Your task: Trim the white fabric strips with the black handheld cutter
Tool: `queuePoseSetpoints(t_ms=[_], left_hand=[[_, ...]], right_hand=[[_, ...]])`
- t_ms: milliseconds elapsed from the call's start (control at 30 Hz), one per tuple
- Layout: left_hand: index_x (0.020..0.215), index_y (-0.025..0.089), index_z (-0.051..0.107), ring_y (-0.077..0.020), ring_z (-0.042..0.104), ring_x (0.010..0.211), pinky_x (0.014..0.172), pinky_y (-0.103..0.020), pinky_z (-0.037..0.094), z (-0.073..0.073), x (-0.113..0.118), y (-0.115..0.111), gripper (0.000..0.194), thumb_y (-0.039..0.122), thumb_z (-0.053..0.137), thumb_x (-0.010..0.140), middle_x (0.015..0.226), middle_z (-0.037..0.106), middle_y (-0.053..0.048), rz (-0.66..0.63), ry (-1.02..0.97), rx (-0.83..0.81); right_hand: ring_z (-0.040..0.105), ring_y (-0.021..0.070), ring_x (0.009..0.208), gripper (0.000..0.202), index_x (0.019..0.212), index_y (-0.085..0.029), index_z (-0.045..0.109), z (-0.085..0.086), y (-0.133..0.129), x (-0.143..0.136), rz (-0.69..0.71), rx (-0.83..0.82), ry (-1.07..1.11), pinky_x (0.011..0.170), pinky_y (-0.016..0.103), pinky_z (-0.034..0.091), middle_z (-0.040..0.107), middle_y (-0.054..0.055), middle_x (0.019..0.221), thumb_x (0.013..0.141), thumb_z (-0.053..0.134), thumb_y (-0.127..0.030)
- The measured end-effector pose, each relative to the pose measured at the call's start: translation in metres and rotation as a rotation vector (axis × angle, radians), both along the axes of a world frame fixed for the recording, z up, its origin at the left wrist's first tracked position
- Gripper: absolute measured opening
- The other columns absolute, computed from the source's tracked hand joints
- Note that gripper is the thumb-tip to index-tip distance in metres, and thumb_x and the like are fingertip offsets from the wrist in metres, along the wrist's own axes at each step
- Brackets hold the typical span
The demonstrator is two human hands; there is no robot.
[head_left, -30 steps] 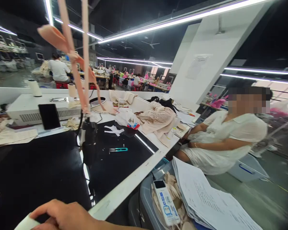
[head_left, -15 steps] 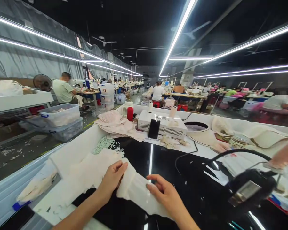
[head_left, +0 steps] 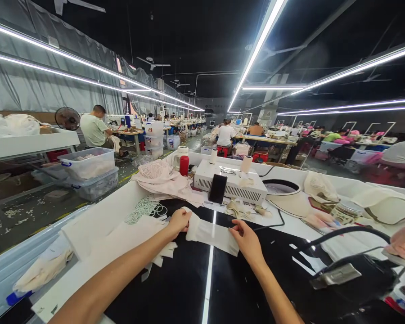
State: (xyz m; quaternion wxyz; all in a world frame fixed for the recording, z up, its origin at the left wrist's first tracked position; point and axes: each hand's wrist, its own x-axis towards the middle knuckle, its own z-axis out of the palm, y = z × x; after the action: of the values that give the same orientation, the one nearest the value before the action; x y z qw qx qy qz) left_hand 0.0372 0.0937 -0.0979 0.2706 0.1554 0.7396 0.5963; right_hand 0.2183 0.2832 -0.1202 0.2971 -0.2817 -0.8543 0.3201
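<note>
1. Clear plastic bin (head_left: 101, 168) on the floor off to the left, pale cloth (head_left: 84, 157) inside, stacked on a second bin (head_left: 99, 185).
2. Sheer white strip (head_left: 211, 234), kinda rectangular, thicker cream end, held over the glossy black tabletop (head_left: 175, 288).
3. Left hand (head_left: 178, 223) reaching forward, fingers clamped on the thick end; right hand (head_left: 246, 238) pinching the other.

Counted: one white vented box (head_left: 205, 173). Upon it stood two thread cones (head_left: 213, 156); at its front stood one black phone (head_left: 218, 189). Left of it were one red cylinder (head_left: 184, 166), one heap of mint cords (head_left: 143, 210), two stacked tubs (head_left: 87, 167) and one caged fan (head_left: 67, 119). Right of it were one sun visor (head_left: 288, 201) and one lidded jar (head_left: 347, 214). Before it were one left hand (head_left: 179, 223), one right hand (head_left: 247, 238), one translucent strip (head_left: 214, 235).
</note>
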Motion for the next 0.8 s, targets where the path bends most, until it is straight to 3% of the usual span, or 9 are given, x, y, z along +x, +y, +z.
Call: queuePoseSetpoints(t_ms=[100, 200, 367, 467, 600, 700, 800], left_hand=[[0.112, 0.013, 0.063, -0.0168, 0.066, 0.086, 0.078, -0.034, 0.058, -0.005, -0.008, 0.0, 0.025, 0.036, 0.062, 0.101, 0.102, 0.066, -0.005, 0.031, 0.222, -0.135], [0.119, 0.015, 0.059, -0.0228, 0.061, 0.109, 0.1, -0.043, 0.05, -0.001, -0.009, -0.009, 0.021, 0.026, 0.053, 0.102, 0.117, 0.061, -0.009, 0.028, 0.515, -0.196], [0.122, 0.02, 0.06, -0.0248, 0.053, 0.126, 0.115, -0.042, 0.038, 0.005, 0.003, -0.023, 0.027, 0.021, 0.043, 0.101, 0.128, 0.061, -0.01, -0.286, 0.852, -0.261], [0.137, 0.019, 0.055, -0.0301, 0.041, 0.143, 0.124, -0.051, 0.027, -0.003, 0.011, -0.025, 0.038, 0.027, 0.049, 0.1, 0.149, 0.054, -0.012, -0.468, 0.924, -0.352], [0.154, 0.018, 0.043, -0.0407, 0.024, 0.155, 0.122, -0.071, 0.016, -0.018, 0.015, -0.024, 0.055, 0.036, 0.047, 0.102, 0.166, 0.032, -0.015, -0.565, 0.913, -0.522], [0.159, 0.019, 0.036, -0.0385, 0.018, 0.157, 0.124, -0.071, 0.009, -0.021, 0.016, -0.023, 0.059, 0.041, 0.042, 0.104, 0.17, 0.025, -0.013, -0.589, 0.9, -0.583], [0.161, 0.013, 0.031, -0.0402, 0.015, 0.157, 0.125, -0.07, 0.009, -0.013, 0.023, -0.027, 0.066, 0.047, 0.042, 0.105, 0.17, 0.021, -0.016, -0.59, 0.892, -0.598]], right_hand=[[0.061, 0.0268, 0.112, 0.026, 0.115, -0.016, 0.065, -0.001, 0.004, 0.001, -0.005, 0.098, -0.003, 0.1, 0.046, 0.046, 0.066, 0.011, 0.115, 0.093, 0.059, -0.029], [0.06, 0.0289, 0.115, 0.026, 0.111, -0.018, 0.069, -0.001, 0.0, 0.004, 0.076, 0.16, -0.024, 0.104, 0.046, 0.044, 0.067, 0.012, 0.118, 0.093, 0.052, -0.028], [0.064, 0.0261, 0.105, 0.03, 0.103, -0.023, 0.073, -0.005, -0.013, 0.004, 0.222, 0.206, -0.08, 0.096, 0.038, 0.048, 0.07, 0.008, 0.109, 0.096, 0.046, -0.035], [0.065, 0.0269, 0.099, 0.032, 0.101, -0.023, 0.073, -0.013, -0.01, 0.006, 0.225, 0.227, -0.122, 0.091, 0.038, 0.049, 0.07, 0.009, 0.103, 0.094, 0.045, -0.038], [0.068, 0.0306, 0.092, 0.037, 0.095, -0.023, 0.073, -0.028, 0.0, 0.011, 0.212, 0.253, -0.156, 0.09, 0.045, 0.049, 0.07, 0.012, 0.097, 0.091, 0.041, -0.043], [0.07, 0.036, 0.091, 0.042, 0.097, -0.023, 0.073, -0.035, 0.005, 0.013, 0.218, 0.266, -0.158, 0.089, 0.053, 0.051, 0.072, 0.015, 0.102, 0.087, 0.04, -0.048], [0.071, 0.0379, 0.095, 0.044, 0.101, -0.025, 0.073, -0.037, 0.002, 0.014, 0.241, 0.269, -0.123, 0.091, 0.056, 0.052, 0.074, 0.015, 0.108, 0.085, 0.043, -0.053]])
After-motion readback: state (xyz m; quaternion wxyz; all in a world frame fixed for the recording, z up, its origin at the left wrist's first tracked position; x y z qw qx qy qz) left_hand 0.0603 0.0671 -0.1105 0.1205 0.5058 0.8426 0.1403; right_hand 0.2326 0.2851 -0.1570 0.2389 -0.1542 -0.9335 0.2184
